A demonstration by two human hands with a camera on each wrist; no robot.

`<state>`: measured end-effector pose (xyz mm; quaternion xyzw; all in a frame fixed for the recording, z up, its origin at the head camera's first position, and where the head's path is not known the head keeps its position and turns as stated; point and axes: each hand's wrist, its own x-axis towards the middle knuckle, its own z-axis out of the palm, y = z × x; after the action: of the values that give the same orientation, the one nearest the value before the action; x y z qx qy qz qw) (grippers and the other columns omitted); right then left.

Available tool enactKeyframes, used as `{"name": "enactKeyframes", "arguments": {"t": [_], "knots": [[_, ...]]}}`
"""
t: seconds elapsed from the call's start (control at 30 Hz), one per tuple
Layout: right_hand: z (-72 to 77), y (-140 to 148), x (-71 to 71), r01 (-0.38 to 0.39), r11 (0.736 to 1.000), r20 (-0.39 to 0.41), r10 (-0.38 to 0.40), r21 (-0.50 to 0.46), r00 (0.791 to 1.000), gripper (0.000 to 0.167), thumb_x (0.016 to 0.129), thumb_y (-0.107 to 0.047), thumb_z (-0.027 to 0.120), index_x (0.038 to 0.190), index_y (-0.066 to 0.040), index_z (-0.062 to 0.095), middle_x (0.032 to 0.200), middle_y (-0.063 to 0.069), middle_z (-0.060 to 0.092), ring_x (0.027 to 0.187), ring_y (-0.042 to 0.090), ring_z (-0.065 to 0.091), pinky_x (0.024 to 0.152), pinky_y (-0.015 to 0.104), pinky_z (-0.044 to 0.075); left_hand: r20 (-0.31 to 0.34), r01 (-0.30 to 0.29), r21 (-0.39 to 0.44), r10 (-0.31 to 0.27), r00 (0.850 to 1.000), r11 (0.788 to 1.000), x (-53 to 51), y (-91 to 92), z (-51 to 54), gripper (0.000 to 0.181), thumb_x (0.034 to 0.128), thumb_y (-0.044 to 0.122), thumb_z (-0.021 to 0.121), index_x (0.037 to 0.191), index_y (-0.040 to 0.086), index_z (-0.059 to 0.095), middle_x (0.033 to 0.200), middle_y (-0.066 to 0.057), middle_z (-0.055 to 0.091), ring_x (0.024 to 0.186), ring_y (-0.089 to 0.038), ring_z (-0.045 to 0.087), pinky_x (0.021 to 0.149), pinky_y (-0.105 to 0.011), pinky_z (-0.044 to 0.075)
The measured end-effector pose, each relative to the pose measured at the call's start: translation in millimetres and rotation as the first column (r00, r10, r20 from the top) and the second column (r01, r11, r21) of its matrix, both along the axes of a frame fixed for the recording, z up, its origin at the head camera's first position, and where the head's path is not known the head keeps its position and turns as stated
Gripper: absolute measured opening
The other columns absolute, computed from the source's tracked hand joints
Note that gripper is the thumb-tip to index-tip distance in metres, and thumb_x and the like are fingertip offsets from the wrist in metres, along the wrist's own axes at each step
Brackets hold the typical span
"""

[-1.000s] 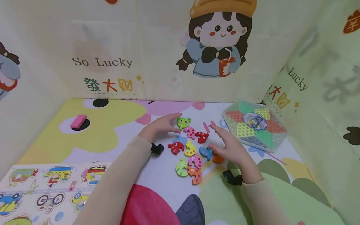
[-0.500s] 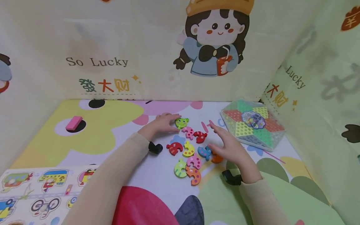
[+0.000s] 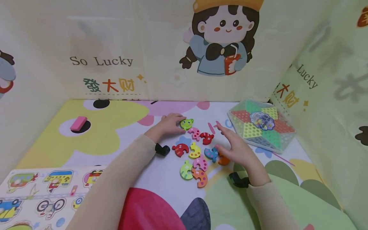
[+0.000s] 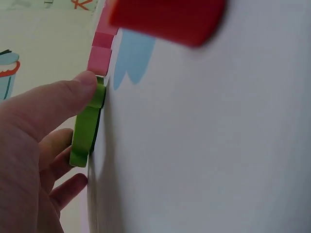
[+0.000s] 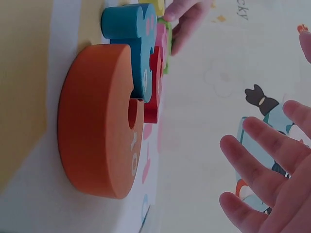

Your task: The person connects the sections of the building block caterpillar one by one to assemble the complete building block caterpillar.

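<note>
My left hand (image 3: 167, 124) pinches a green frog-face puzzle piece (image 3: 187, 124) lying on the table; in the left wrist view its thumb touches one end, with fingers behind the green edge (image 4: 85, 133). A pink dotted piece (image 3: 194, 134) adjoins the frog face, and a red piece (image 3: 207, 138) lies right of that. My right hand (image 3: 240, 148) hovers with spread fingers, holding nothing, by a blue dotted piece (image 3: 211, 154) and an orange piece (image 3: 224, 160). The right wrist view shows the orange piece (image 5: 97, 126) numbered 10, partly hidden by the hand in the head view.
Several more curved pieces, including a red one (image 3: 180, 149) and a yellow one (image 3: 194, 150), lie nearer the person. A hexagonal board-game box (image 3: 261, 124) stands back right. A pink block (image 3: 79, 123) and a vehicle puzzle board (image 3: 31, 195) are at left.
The left thumb and fingers have drawn together around the frog-face piece. The right hand stays nearly in place, and the head view has shifted slightly.
</note>
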<state>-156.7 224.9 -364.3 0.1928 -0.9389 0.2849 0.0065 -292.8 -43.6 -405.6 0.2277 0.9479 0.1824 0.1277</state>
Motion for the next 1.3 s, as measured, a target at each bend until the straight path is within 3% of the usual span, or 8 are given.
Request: {"name": "enactKeyframes", "arguments": {"t": [0.13,0.3,0.47,0.83,1.3], "knots": [[-0.1,-2.0,1.1,0.003,1.000,0.015,-0.003,-0.001,1.000,0.074,0.084,-0.038,0.060,0.145,-0.029,0.018,0.145,0.006,0.035,0.121,0.029,0.045,0.097,0.053,0.040,0.014,-0.007,0.040,0.006,1.000,0.999,3.4,-6.1,-0.9,0.069,0.0757,0.045,0.066,0.137,0.024,0.041,0.143,-0.003,0.036,0.134,-0.023,0.027,0.108,-0.054,0.022],[0.1,-2.7,1.1,0.006,1.000,0.014,-0.006,0.008,1.000,0.076,0.084,-0.036,0.061,0.145,-0.030,0.015,0.145,0.006,0.035,0.122,0.028,0.044,0.097,0.054,0.040,0.096,-0.054,0.117,0.043,0.994,0.992,11.6,-19.7,1.0,0.067,0.0761,0.040,0.067,0.135,0.020,0.043,0.143,-0.004,0.035,0.132,-0.023,0.031,0.107,-0.044,0.032],[0.2,-4.1,0.7,-0.002,1.000,0.016,0.001,0.023,1.000,0.077,0.085,-0.034,0.061,0.146,-0.026,0.015,0.144,0.008,0.036,0.122,0.029,0.044,0.098,0.054,0.039,0.153,-0.112,0.145,0.089,0.984,0.983,23.8,-36.3,2.1,0.068,0.0748,0.039,0.068,0.134,0.019,0.043,0.142,-0.005,0.035,0.130,-0.023,0.033,0.105,-0.045,0.034],[1.2,-6.7,0.5,-0.005,0.999,0.034,0.004,0.034,0.999,0.077,0.084,-0.037,0.061,0.146,-0.021,0.019,0.142,0.011,0.038,0.123,0.030,0.043,0.097,0.053,0.040,0.140,-0.180,0.175,0.157,0.978,0.968,53.0,-59.0,4.7,0.065,0.0752,0.033,0.069,0.132,0.015,0.045,0.138,-0.006,0.039,0.125,-0.023,0.037,0.104,-0.046,0.036],[0.7,-6.6,-0.3,-0.007,0.999,0.042,0.005,0.039,0.999,0.077,0.084,-0.038,0.060,0.146,-0.023,0.018,0.142,0.010,0.038,0.123,0.029,0.043,0.097,0.054,0.039,0.168,-0.248,0.173,0.219,0.961,0.953,70.7,-64.2,3.3,0.066,0.0780,0.022,0.065,0.138,0.014,0.037,0.143,-0.005,0.033,0.130,-0.024,0.033,0.107,-0.046,0.031]]}}
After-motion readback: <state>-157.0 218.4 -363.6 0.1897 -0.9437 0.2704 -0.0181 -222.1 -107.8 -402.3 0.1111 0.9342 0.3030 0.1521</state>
